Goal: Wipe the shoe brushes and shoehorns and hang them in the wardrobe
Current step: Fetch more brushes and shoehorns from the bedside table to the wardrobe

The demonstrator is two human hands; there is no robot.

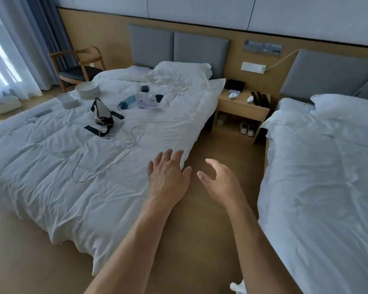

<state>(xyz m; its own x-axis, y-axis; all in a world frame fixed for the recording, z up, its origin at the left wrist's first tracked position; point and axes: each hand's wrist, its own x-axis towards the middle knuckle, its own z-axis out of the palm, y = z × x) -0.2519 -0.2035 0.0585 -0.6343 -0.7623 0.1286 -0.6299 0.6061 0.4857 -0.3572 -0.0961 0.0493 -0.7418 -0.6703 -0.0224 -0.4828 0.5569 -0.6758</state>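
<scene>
On the wooden bedside desk point(240, 105) between two beds, I see dark, slim items that may be shoe brushes and shoehorns point(260, 98), lying in a row at its right end against the wall; they are too small for me to tell apart. Just beside them sits a small white object point(250, 99), another point(233, 95) lies near the desk's left side, and a black box point(235, 84) stands at the back. Pale slippers point(247, 128) rest on the shelf underneath. My left hand point(168, 177) hovers over the corner of the rumpled white bed point(72, 158), fingers spread and holding nothing. My right hand point(218, 179) hangs over the tan floor point(221, 145), fingers loosely curved, thumb apart, empty too. Both are well apart from the desk. On the left bed lie stacked white plates point(87, 90), a black-and-white strapped pouch point(102, 115), a thin white cable point(106, 160) and a blue bottle point(126, 101). A wooden armchair point(79, 66) stands by the grey curtains point(19, 49).
</scene>
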